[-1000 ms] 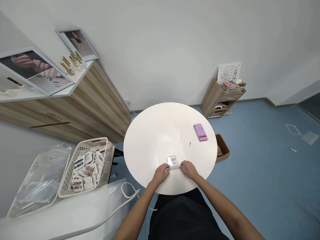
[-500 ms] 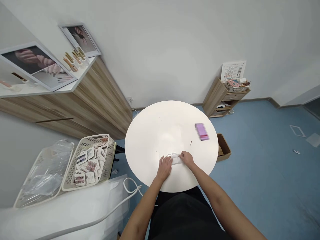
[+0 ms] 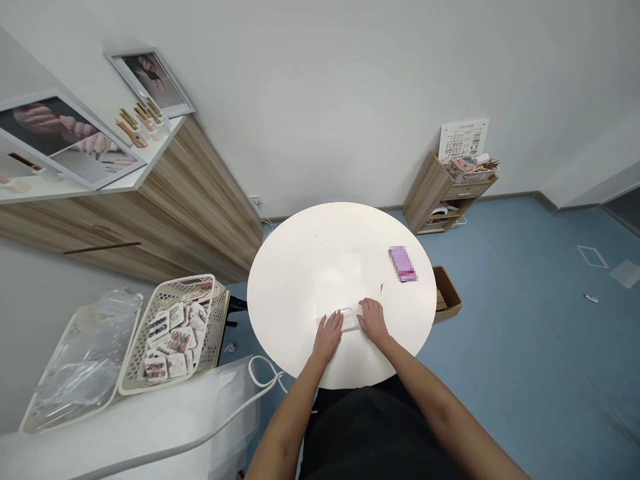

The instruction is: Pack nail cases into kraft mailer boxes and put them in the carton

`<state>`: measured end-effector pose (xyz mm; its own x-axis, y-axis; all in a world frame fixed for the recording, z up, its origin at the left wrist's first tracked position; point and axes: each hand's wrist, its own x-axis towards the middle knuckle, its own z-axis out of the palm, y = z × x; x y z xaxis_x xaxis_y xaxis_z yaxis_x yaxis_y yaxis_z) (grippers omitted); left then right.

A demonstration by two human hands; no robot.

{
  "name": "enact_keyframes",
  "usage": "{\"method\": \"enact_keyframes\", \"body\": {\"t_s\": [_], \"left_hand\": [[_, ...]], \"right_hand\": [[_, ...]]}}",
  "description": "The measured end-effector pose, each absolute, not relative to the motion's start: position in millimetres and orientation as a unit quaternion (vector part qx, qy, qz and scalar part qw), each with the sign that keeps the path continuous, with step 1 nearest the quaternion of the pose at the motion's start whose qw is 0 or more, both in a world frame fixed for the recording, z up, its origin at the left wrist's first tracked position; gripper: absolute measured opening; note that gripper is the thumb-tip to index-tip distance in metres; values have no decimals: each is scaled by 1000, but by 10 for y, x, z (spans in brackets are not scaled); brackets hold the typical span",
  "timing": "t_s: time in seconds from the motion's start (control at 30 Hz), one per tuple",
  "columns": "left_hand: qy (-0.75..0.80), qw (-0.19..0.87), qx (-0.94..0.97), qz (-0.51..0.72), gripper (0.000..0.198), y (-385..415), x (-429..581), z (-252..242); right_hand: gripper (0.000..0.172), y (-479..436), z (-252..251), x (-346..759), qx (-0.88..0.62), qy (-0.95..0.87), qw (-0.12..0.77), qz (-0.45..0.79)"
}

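A white wall [image 3: 320,93] is rising behind everything, with a blue floor [image 3: 525,353] spreading out below it. A wood-grain cabinet [image 3: 200,207] is running along the left side, framed photographs [image 3: 150,80] standing on its white top. A small wooden shelf unit [image 3: 427,193] is standing against the far wall, a cardboard box [image 3: 447,293] sitting on the floor nearby.

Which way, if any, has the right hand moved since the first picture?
Yes, the right hand has moved forward, closer to the purple box and farther from the near edge of the round table.
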<state>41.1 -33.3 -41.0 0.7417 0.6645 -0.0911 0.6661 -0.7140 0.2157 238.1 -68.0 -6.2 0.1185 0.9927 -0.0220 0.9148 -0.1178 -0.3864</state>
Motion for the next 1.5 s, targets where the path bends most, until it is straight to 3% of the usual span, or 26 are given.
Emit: {"method": "enact_keyframes", "body": {"t_s": [0.23,0.4,0.57,0.73,0.97,1.17,1.27,1.37,1.5], "left_hand": [[323,126,938,13,62,-157,427,-238],[291,196,934,67,53,-221,410,-141],[301,307,896,111,31,-287,376,-46],[368,393,835,115,24,-154,341,42],[510,438,734,98,30,106,419,-40],[546,388,735,106,30,151,565,-168],[552,274,780,108,36,118,601,-172],[464,124,871,100,51,100,638,-169],[342,91,935,32,60,99,656,-206]], "right_hand": [[58,-796,-67,2264,-587,-792,109,130],[38,-832,-88,2298,-606,-778,104,131],[26,-858,-24,2401,-602,-761,135,201],[13,-664,66,2438,-649,-692,138,286],[20,-271,63,2465,-694,-609,121,364],[33,-196,-151,2521,-736,-594,83,313],[36,-220,-252,2528,-744,-599,86,284],[36,-239,-321,2524,-739,-619,90,251],[37,-262,-307,2497,-739,-633,86,214]]}}
